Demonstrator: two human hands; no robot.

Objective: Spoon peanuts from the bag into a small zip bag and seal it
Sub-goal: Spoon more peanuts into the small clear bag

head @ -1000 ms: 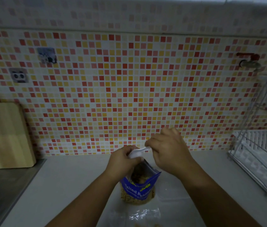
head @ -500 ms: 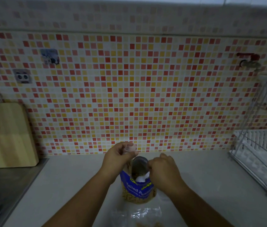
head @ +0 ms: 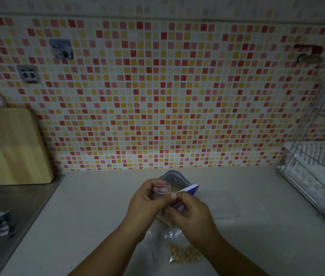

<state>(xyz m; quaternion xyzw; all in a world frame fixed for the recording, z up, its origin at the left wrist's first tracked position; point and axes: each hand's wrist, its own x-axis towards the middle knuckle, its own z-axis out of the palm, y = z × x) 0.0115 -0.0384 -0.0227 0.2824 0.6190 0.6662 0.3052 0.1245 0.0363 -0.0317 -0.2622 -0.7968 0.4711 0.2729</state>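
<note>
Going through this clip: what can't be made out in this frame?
Head view, dim light:
1. Whatever the right hand holds: hidden by its curled fingers.
2. Peanut bag: label and lower body covered by both hands.
3. Clear film pinched by the left hand: blurred, unclear which bag it belongs to.
4. Small zip bag: mouth hidden under the right wrist, so sealed or open is unknown.

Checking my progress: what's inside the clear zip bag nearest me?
A small pile of peanuts lies in the zip bag; its top is hidden under the right hand.
</note>
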